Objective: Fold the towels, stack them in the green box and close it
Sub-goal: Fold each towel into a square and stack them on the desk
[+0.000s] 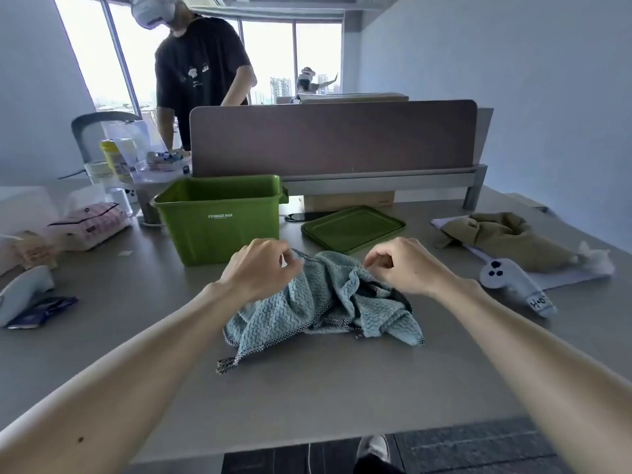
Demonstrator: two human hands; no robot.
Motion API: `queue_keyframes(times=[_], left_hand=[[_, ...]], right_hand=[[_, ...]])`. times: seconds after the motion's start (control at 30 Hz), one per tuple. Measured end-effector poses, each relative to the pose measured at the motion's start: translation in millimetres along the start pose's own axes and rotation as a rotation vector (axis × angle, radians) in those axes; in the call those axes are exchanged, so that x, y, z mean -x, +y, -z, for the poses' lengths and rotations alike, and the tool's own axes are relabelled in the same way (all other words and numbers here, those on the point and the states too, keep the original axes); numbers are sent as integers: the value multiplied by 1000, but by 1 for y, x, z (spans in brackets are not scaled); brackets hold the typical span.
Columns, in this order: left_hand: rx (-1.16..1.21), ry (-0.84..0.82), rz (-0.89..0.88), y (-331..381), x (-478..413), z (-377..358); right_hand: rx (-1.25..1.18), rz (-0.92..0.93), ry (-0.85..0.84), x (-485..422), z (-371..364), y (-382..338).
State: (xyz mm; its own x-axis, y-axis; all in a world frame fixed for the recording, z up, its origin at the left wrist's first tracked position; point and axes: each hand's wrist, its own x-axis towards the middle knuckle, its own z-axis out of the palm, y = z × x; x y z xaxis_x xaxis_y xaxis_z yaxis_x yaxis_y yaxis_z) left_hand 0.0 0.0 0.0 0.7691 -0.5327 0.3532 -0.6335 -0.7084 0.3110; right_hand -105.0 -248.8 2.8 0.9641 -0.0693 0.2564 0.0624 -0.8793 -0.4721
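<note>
A crumpled light-blue towel point(325, 306) with a dark checked hem lies on the grey table in front of me. My left hand point(261, 268) pinches its far left edge with curled fingers. My right hand point(402, 265) pinches the towel's upper right part the same way. Behind the left hand stands the open green storage box point(219, 224); its inside is hidden from this angle. The green lid point(354, 227) lies flat on the table to the right of the box. An olive-brown towel point(506, 239) sits bunched at the far right.
A white controller point(513, 283) lies right of the blue towel, another white controller point(24, 289) at the left edge. Packets and tissue packs point(90, 224) crowd the left side. A brown divider panel point(333, 136) stands behind the box; a person stands beyond it.
</note>
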Motion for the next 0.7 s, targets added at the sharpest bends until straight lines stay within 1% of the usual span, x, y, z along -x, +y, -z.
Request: queue_keyframes(times=[0.1,0.13,0.27,0.33,0.43,0.5,0.57,0.7], left_hand=[[21,-62,-30,1,-25,-17],[36,-107,-30,5,-30,-20],[28,-128,-69,9,-51,-29],[28,-130,-70,9,-60,-28],[42,-127,-76,6,-72,-20],[50,-115,-66,6,-77,-13],[83,-106,-40,2,-81,-9],[151,-102,-2,-6,-89,-9]], right_hand=[[78,-34,-105,-13,-1,11],[86,-35,-137,-17,-4,14],[88,-7,-231,-32,-6,15],[107,14,-240,-39,-10,14],[97,22,-196,-46,-10,12],[27,9,-150,-49,-3,10],[-42,23,-76,-54,3,8],[-101,85,99,-69,17,5]])
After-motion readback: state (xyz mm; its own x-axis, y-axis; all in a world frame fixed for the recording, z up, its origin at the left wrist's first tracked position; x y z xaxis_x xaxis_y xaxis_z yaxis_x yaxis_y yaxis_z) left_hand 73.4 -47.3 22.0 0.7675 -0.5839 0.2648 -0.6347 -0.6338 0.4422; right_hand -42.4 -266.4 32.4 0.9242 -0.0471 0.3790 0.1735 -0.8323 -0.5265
